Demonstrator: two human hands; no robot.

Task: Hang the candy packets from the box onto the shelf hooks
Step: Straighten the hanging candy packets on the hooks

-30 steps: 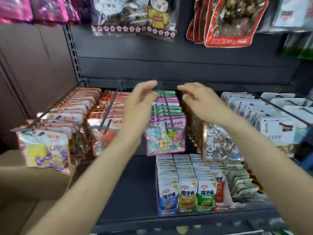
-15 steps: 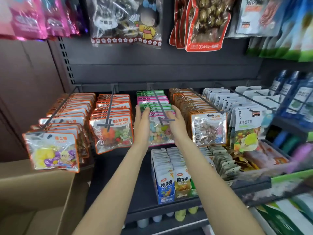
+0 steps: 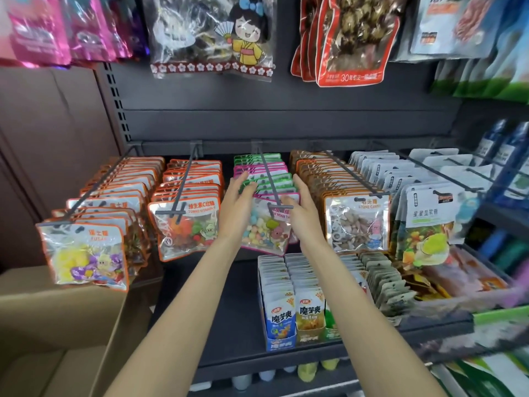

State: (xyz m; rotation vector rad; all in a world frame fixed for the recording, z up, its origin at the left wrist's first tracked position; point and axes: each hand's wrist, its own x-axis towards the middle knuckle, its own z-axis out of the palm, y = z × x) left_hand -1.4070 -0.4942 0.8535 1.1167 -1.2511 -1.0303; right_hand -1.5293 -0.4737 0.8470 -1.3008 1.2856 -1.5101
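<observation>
A row of green- and pink-edged candy packets (image 3: pixel 262 179) hangs on the middle shelf hook (image 3: pixel 270 183). The front packet (image 3: pixel 264 232) is pink-edged and clear, full of pastel candies. My left hand (image 3: pixel 239 209) lies against the left side of this row, its straight fingers touching the packet edges. My right hand (image 3: pixel 302 214) lies against the right side, fingers reaching up along the packets. Neither hand carries a loose packet. The cardboard box (image 3: pixel 57 319) stands open at the lower left; its inside is out of sight.
Neighbouring hooks hold orange-edged packets (image 3: pixel 183 224) on the left and stone-candy packets (image 3: pixel 357 222) on the right. Big snack bags (image 3: pixel 217 38) hang above. Below my arms a dark shelf (image 3: pixel 229 310) carries small upright sachets (image 3: pixel 294 310).
My hands have come down from the top of the hook to either side of the hanging row. My view has shifted right and closer to the shelf.
</observation>
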